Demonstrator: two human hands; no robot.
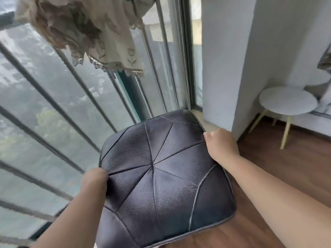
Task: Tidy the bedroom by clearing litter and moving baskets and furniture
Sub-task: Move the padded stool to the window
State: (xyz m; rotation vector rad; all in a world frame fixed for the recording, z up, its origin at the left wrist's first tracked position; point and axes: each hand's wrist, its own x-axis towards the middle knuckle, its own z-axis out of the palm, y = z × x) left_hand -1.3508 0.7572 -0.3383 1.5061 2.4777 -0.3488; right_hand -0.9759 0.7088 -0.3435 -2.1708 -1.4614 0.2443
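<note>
We are holding the dark stool [166, 176] by the window [53, 108]. Our left hand [95, 181] is gripping its nine o'clock edge, our right hand [221, 145] its two o'clock edge, fingers curled.

Materials and surface finishes at the window corner.
The stool seat [166, 176] is covered in dark, grained leather-like material with a dull sheen, divided by stitched seams. The floor [286, 167] is laid in smooth brown wood. The round side table [287, 101] is topped in matt white. Lace-edged beige cloth [100, 33] is hung before glass [44, 97].
</note>
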